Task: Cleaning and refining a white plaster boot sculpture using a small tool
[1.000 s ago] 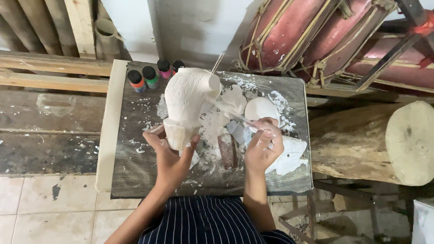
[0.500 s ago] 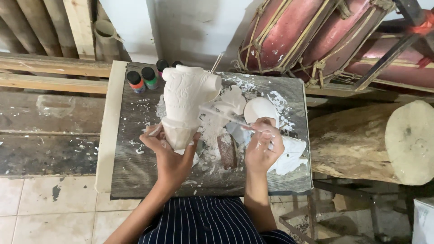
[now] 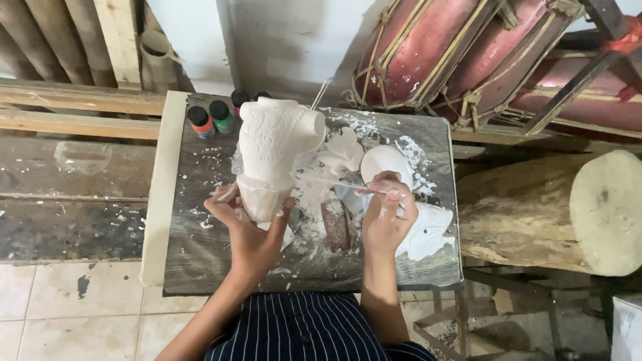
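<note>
Hands [image 3: 314, 224] gripping plaster figure [image 3: 271, 154] and thin tool [image 3: 334, 182] over dusty wooden board [image 3: 200, 254].

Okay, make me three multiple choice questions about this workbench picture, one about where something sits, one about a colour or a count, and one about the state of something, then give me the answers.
1. Where do the small paint bottles stand?
A. at the far left corner of the work board
B. on the tiled floor
C. on the log

2. What colour is the carved figure?
A. red
B. white
C. green

3. How is the figure held?
A. lying flat, untouched
B. gripped at its lower end by the left hand, while the right hand points a thin tool at it
C. lifted overhead with both hands

Answers: 1 A, the bottles are grouped at the board's far left edge, behind the figure. 2 B, the whole figure is plain white, like the crumbs around it. 3 B, the left fingers wrap its narrow base and the right hand holds the tool towards its side.
</note>
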